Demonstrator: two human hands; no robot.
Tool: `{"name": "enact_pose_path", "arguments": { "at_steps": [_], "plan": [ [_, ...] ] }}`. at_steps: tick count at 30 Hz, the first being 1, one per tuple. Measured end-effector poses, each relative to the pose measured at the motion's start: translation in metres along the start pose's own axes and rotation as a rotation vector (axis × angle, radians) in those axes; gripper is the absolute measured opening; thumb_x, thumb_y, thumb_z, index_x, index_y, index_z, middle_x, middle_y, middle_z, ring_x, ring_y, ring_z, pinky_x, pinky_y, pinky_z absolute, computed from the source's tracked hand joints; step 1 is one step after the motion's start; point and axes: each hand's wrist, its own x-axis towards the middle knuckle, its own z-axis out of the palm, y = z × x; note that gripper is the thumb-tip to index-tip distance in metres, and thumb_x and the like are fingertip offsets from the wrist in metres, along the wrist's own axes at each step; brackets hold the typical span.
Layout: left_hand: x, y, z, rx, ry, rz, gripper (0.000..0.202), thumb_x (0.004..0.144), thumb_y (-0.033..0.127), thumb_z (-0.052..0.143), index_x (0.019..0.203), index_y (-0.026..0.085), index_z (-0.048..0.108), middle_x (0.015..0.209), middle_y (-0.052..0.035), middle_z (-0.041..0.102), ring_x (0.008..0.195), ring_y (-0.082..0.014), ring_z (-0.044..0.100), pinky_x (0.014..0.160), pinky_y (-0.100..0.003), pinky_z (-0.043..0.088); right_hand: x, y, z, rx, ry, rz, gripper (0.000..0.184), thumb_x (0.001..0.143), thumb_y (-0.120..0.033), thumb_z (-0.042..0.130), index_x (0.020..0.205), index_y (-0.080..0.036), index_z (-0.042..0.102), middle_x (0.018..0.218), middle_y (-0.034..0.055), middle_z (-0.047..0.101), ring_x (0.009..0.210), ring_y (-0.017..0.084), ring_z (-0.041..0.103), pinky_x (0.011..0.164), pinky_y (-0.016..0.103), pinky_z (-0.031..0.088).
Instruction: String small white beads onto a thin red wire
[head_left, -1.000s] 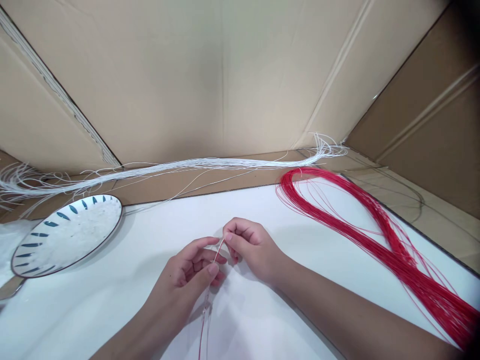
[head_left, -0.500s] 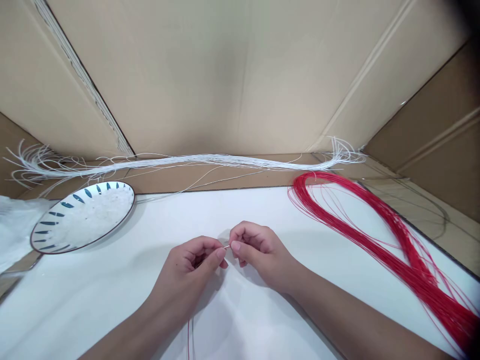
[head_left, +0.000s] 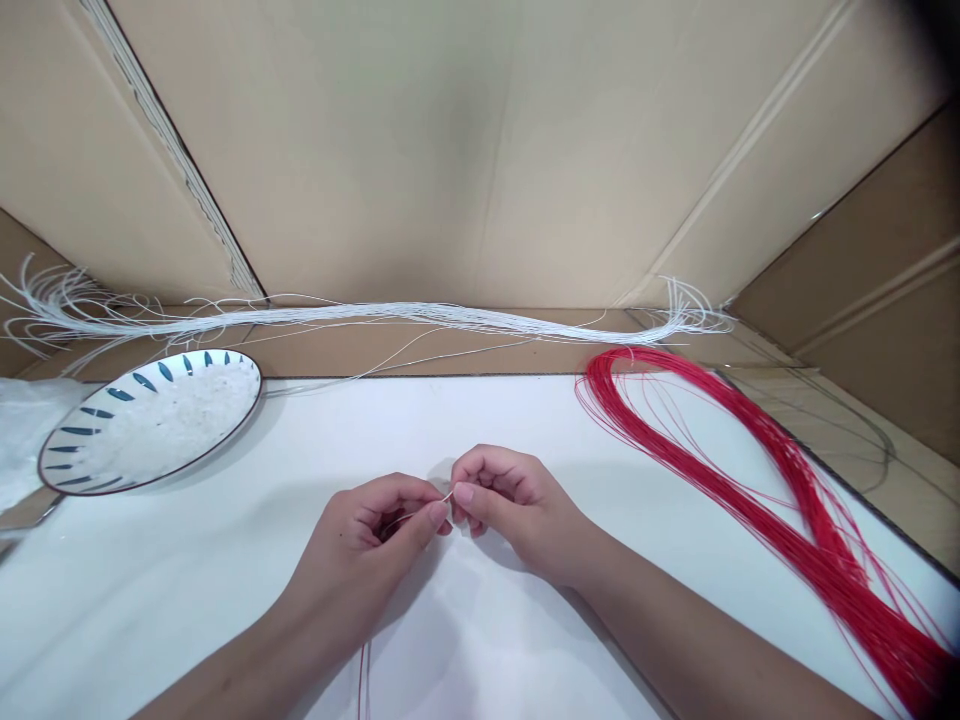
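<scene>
left hand (head_left: 367, 545) and right hand (head_left: 514, 500) pinch the cord (head_left: 448, 496) at fingertips; slack grip could let it slip

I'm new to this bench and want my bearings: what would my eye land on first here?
The big loop of red cords on the right of the white surface stands out most. At the centre, the left hand and right hand pinch a thin cord between their fingertips. A long bundle of white strands lies along the cardboard at the back, with a blue-patterned plate on the left.
</scene>
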Motion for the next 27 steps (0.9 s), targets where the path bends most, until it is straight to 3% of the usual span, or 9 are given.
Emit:
{"name": "enact_pose_path", "arguments": {
  "at_steps": [7, 15, 24, 27],
  "plan": [
    [0.0004, 0.0034, 0.0, -0.025, 0.032, -0.006, 0.021, 0.08, 0.041, 0.071, 0.074, 0.021, 0.074, 0.064, 0.0003, 0.059, 0.058, -0.0129, 0.042, 0.057, -0.027, 0.032, -0.0027, -0.0032, 0.0045, -0.112, 0.044, 0.002, 0.018, 0.09, -0.034, 0.063, 0.08, -0.019, 0.057, 0.069, -0.0001, 0.055, 0.061, 0.013, 0.046, 0.058, 0.028, 0.038],
    [0.0004, 0.0024, 0.0007, -0.025, -0.003, -0.036, 0.026, 0.079, 0.045, 0.071, 0.071, 0.02, 0.074, 0.058, 0.0029, 0.045, 0.059, -0.012, 0.034, 0.056, -0.027, 0.024, -0.0027, -0.0057, 0.0066, -0.173, 0.065, -0.018, 0.016, 0.09, -0.031, 0.059, 0.08, -0.019, 0.056, 0.07, -0.0001, 0.054, 0.061, 0.013, 0.044, 0.056, 0.028, 0.036],
    [0.0017, 0.0037, 0.0023, -0.059, 0.089, -0.043, 0.025, 0.073, 0.045, 0.076, 0.067, 0.02, 0.076, 0.06, 0.0002, 0.055, 0.06, -0.0136, 0.038, 0.056, -0.027, 0.029, -0.0024, -0.0043, 0.0045, -0.177, 0.103, -0.01, 0.015, 0.089, -0.032, 0.059, 0.082, -0.019, 0.059, 0.071, -0.0006, 0.054, 0.062, 0.012, 0.046, 0.057, 0.027, 0.038],
    [0.0014, 0.0025, 0.0023, -0.056, 0.124, -0.042, 0.026, 0.072, 0.045, 0.078, 0.065, 0.021, 0.075, 0.061, 0.0003, 0.057, 0.06, -0.0132, 0.038, 0.056, -0.027, 0.029, 0.0018, -0.0039, 0.0006, -0.287, 0.241, -0.046, 0.012, 0.088, -0.028, 0.058, 0.081, -0.019, 0.059, 0.071, -0.0008, 0.055, 0.064, 0.013, 0.049, 0.06, 0.027, 0.039]
  ]
}}
